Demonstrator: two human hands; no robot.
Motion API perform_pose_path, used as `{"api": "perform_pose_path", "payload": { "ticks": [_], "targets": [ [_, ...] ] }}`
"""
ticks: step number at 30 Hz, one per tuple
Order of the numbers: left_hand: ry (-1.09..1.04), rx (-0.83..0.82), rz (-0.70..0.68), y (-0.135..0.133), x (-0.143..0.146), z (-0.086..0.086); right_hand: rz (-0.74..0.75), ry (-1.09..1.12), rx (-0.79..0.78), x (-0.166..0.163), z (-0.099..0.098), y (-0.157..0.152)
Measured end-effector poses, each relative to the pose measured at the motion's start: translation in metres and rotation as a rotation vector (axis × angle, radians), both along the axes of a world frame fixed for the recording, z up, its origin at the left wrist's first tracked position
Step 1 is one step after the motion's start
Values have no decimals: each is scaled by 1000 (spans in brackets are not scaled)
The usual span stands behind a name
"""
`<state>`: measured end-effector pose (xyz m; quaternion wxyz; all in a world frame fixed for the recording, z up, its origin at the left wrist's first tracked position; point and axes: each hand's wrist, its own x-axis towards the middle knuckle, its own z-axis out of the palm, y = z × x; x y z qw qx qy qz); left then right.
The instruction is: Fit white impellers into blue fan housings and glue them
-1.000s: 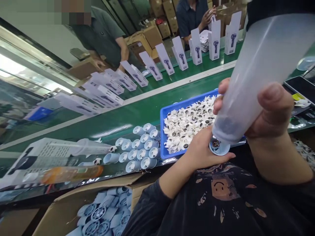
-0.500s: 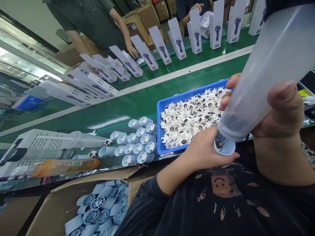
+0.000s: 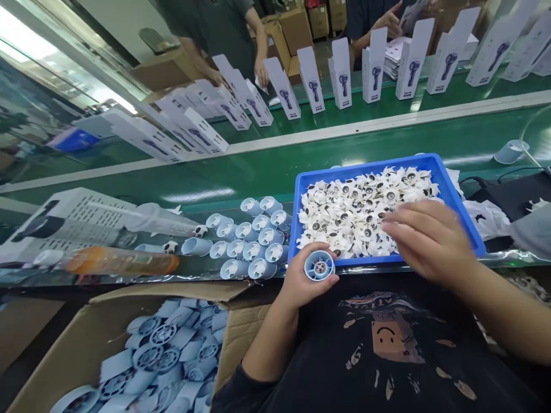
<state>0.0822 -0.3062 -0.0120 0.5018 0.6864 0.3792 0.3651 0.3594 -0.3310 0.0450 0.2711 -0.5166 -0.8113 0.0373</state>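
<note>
My left hand [image 3: 301, 281] is wrapped round a light blue fan housing [image 3: 319, 265] in front of the tray. The housing's open end faces up, showing spokes and a small hub inside. Over the right part of the blue tray [image 3: 297, 229] hovers my right hand [image 3: 430, 241], slightly smeared by motion. Its fingers are stretched out, and I see nothing held in them. Heaped in the tray are many white fan impellers [image 3: 340, 218] with dark centres. A translucent cylinder [image 3: 534, 229] shows at the right edge, partly cut off.
Several blue housings with impellers [image 3: 245, 232] stand left of the tray. An orange bottle [image 3: 124, 261] lies beside them. Below, a cardboard box [image 3: 245, 332] holds more housings [image 3: 163, 355]. Upright printed boxes [image 3: 343, 86] line the green belt [image 3: 258, 166]; two people are behind it.
My right hand has let go of the translucent cylinder and moved over the tray. My left hand has brought the fan housing to the left, in front of the tray. The view has shifted.
</note>
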Motion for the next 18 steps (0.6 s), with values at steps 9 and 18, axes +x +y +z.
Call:
{"api": "perform_pose_path", "payload": {
  "ticks": [9,18],
  "targets": [
    [-101,51,12,-7,-3,-2,-111,-479,-544,-57,-32,102],
    [-179,46,109,2,-28,-1,-177,-714,-467,-82,-1,71]
  ]
}}
